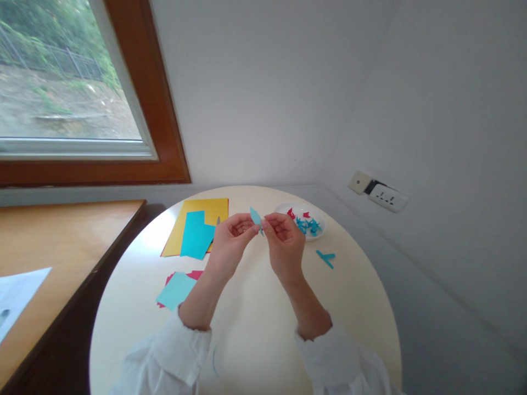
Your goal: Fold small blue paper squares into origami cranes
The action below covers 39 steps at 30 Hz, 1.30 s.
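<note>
Both my hands are raised above a round cream table [247,329] and pinch a small folded piece of blue paper [255,215] between them. My left hand [231,237] grips it from the left with thumb and fingertips. My right hand [283,241] pinches its lower right side. The paper's pointed tip sticks up above my fingers. White sleeves cover both my forearms near the bottom edge.
A white dish [319,215] of small blue and red folded paper figures stands right of my hands. A blue folded piece [326,257] lies near it. Yellow [193,211], blue [196,235] and red paper sheets lie at the left. A wooden desk [53,247] adjoins the table.
</note>
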{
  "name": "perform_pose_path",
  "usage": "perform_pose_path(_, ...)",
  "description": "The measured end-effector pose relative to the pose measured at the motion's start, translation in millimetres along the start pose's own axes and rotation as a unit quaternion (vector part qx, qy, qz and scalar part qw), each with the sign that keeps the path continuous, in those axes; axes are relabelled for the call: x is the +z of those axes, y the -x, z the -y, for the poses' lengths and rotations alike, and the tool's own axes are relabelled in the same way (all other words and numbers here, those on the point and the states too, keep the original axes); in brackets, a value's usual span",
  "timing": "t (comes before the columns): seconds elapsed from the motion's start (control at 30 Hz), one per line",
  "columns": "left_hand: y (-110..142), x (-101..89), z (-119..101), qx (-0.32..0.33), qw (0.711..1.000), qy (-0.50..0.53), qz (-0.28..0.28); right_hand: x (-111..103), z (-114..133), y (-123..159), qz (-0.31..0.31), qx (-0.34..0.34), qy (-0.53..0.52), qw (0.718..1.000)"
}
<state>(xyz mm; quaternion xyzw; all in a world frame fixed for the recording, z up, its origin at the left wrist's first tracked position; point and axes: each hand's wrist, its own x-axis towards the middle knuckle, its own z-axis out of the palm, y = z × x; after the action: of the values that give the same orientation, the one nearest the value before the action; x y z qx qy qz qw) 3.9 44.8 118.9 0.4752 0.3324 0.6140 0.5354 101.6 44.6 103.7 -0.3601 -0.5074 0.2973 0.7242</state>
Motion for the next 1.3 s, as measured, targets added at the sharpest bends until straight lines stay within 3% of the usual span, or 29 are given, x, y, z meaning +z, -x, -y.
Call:
perform_pose_path(0.3,0.0,-2.2,-0.3,-0.017,0.999,0.012,0.024,-6.5,0.6,-0.8,0.05,-0.018,0.05,0.997)
perform_pose_path(0.43,0.9,-0.7,-2.7,0.013,1.0,-0.004,0.006,-7.1,1.1,0.4,0.069,0.016,0.014,0.997)
perform_pose_path(0.63,2.3,0.6,-5.1,0.023,1.0,-0.002,0.013,-14.9,2.7,3.3,0.168,0.074,0.037,0.982)
perform_pose_path(1.13,5.2,1.3,-5.7,0.022,0.999,-0.009,0.029,-23.2,-3.1,11.3,0.147,0.147,-0.025,0.978)
perform_pose_path(1.3,7.9,3.4,-10.3,-0.002,0.998,-0.015,0.056,-20.5,-0.4,11.9,0.14,0.128,-0.029,0.981)
